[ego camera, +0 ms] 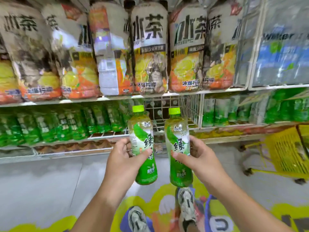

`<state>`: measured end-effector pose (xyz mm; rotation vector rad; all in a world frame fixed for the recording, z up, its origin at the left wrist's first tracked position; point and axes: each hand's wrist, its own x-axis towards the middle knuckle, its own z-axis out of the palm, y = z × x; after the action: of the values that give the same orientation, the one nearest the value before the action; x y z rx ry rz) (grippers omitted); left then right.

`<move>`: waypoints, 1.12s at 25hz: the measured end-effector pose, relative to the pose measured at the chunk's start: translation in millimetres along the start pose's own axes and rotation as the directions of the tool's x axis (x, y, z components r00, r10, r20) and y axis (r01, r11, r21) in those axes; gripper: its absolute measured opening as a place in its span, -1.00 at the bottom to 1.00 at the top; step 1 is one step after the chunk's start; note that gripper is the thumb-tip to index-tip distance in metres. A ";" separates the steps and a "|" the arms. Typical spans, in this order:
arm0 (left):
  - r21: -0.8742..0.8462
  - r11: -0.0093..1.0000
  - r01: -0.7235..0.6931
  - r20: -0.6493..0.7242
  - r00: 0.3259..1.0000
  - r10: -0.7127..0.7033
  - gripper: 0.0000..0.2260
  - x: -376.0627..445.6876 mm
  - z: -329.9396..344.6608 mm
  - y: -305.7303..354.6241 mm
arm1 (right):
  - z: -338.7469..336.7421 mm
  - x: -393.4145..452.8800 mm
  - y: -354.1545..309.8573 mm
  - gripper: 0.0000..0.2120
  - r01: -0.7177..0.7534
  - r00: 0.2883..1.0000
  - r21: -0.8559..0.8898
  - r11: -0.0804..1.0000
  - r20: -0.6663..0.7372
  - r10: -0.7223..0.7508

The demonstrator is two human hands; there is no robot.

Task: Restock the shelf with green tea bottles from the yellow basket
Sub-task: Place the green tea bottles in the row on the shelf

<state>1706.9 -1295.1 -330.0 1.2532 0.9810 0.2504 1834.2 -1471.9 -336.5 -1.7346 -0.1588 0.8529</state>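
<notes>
Green tea bottles: 2 are in hand at the centre of the frame, both upright with long axes near vertical, caps up. The left bottle (143, 144) is gripped by the left hand (123, 158), thumb across the label and fingers curled behind. The right bottle (178, 148) is gripped likewise by the right hand (199, 158). The 2 bottles stand just beside each other, apart, at about the same height.

Key relation: the empty wire shelf bay (173, 113) lies directly behind and slightly above the bottles, at centre frame, between the stocked green tea rows at left (58, 124) and those at right (234, 111). The caps already reach the level of the bay floor. Both hands appear about equally near the gap; the right bottle sits more squarely in front of it. Judgement: the coming move is a forward push with the bottles kept upright, and the risk is a base catching on the shelf's front edge.

Appearance: clear plastic, light green caps, green and white wrap labels with large green characters, pale liquid visible near the shoulder. Both look full and sealed.

The yellow basket (284, 148) stands on a wheeled frame at the right edge, well apart from the hands. The iced tea bottles (150, 47) fill the shelf above.
</notes>
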 end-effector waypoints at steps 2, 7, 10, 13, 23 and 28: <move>0.004 1.000 -0.003 -0.028 1.000 0.003 -0.58 30.2 6.0 -17.5 | 1.0 24.9 17.8 -0.54 -0.003 1.000 0.019 1.000 -0.015 0.003; 0.038 0.998 -0.040 -0.103 0.994 0.044 -0.56 110.4 34.2 -54.7 | -3.5 98.6 56.3 -0.56 0.010 1.000 0.016 1.000 -0.006 -0.010; 0.116 0.990 -0.085 -0.159 0.982 0.103 -0.63 162.1 54.4 -72.4 | -2.9 151.4 70.5 -0.52 0.011 1.000 -0.019 1.000 -0.012 -0.011; 0.203 0.969 -0.143 -0.167 0.970 0.178 -0.68 212.5 66.1 -83.8 | 1.5 200.2 77.4 -0.48 0.046 0.999 -0.054 0.998 -0.025 -0.047; 0.379 0.902 -0.208 -0.148 0.948 0.281 -0.62 305.1 78.0 -109.2 | 0.7 302.4 90.3 -0.50 0.129 0.992 -0.078 0.989 0.010 -0.128; 0.359 0.922 -0.147 -0.274 0.927 0.255 -0.53 335.4 100.2 -126.7 | 3.2 330.1 109.3 -0.51 0.127 0.986 -0.099 0.987 -0.092 -0.136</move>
<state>1935.3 -1189.5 -604.4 1.6663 1.2028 0.4748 2038.6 -1339.4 -584.7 -1.8280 -0.2476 0.6710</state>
